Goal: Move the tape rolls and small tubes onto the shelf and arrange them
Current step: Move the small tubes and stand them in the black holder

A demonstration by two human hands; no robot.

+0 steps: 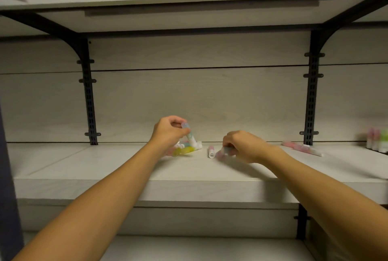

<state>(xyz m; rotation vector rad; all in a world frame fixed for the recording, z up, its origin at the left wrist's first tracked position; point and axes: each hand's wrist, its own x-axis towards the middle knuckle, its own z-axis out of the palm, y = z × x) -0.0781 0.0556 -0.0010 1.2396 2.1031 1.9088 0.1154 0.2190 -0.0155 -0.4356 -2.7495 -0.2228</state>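
On shelf [117, 162]: left hand [168, 131] pinches tilted blue-capped tube [189, 132] over tube pile [184, 149]; right hand [241, 145] grips pink tube [220, 154]. Labels unreadable.

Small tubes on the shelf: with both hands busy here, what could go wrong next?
The left hand lifts a tube out of the loose pile; the rest could roll apart. The right hand pinches a pink tube beside a lying tube, and may knock it toward the shelf edge.

- A heap of tubes [184, 149] lies on the shelf [126, 168], left of the single tube [211, 151].
- Two tubes [302, 148] lie far right of it.
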